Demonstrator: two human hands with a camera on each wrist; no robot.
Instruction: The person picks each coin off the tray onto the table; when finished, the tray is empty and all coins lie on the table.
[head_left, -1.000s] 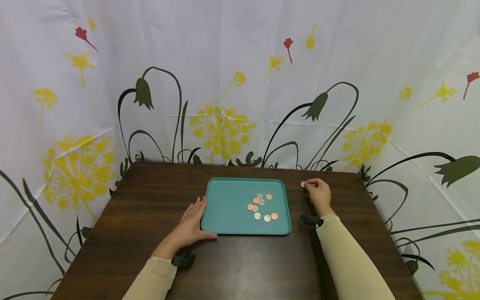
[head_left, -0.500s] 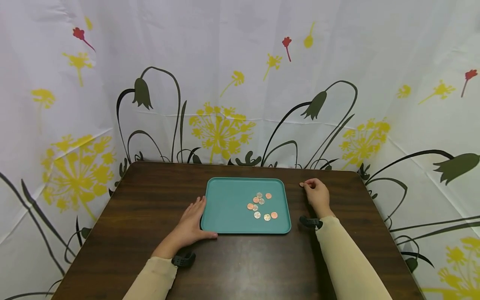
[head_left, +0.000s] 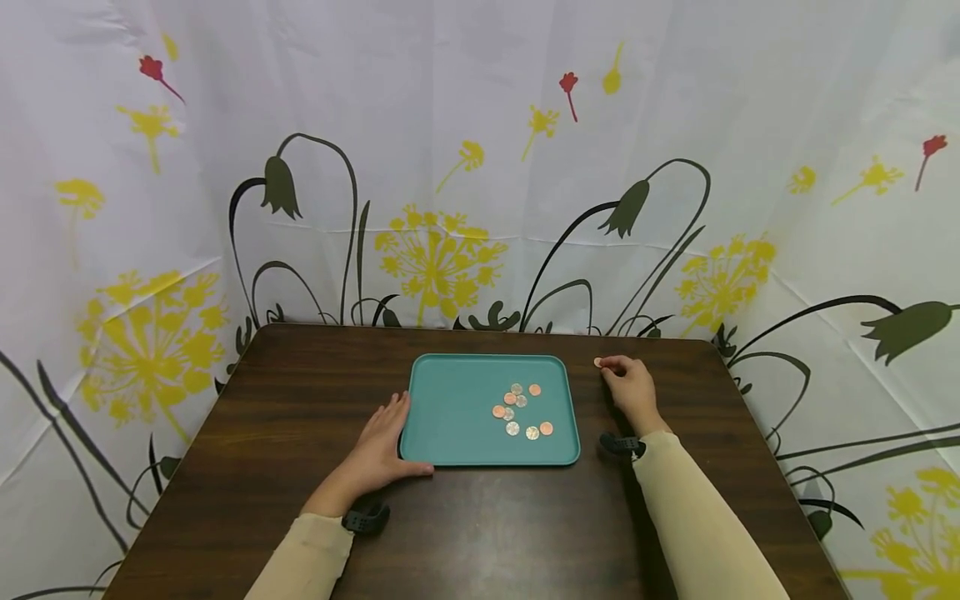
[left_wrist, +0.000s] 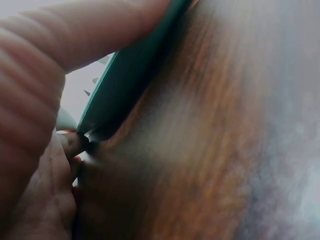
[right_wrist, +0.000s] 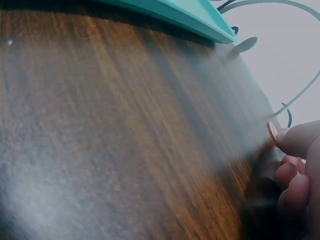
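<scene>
A teal tray (head_left: 457, 408) lies in the middle of the dark wooden table (head_left: 315, 383), with several copper and silver coins (head_left: 519, 410) clustered in its right half. My left hand (head_left: 384, 440) rests flat on the table against the tray's left front corner, fingers straight, thumb along the front rim (left_wrist: 135, 75). My right hand (head_left: 632, 388) sits just right of the tray's far right corner and pinches a single copper coin (head_left: 598, 362) at its fingertips. In the right wrist view that coin (right_wrist: 272, 131) stands tilted on its edge against a fingertip (right_wrist: 300, 140), just above the wood.
A white curtain (head_left: 480, 167) printed with flowers closes off the table's far side and both flanks. The tray's corner (right_wrist: 210, 25) shows to the left of my right hand. Bare wood lies in front of the tray (head_left: 487, 525).
My right hand and the copper coin have edged slightly left and away along the table. My left hand and the tray have stayed put.
</scene>
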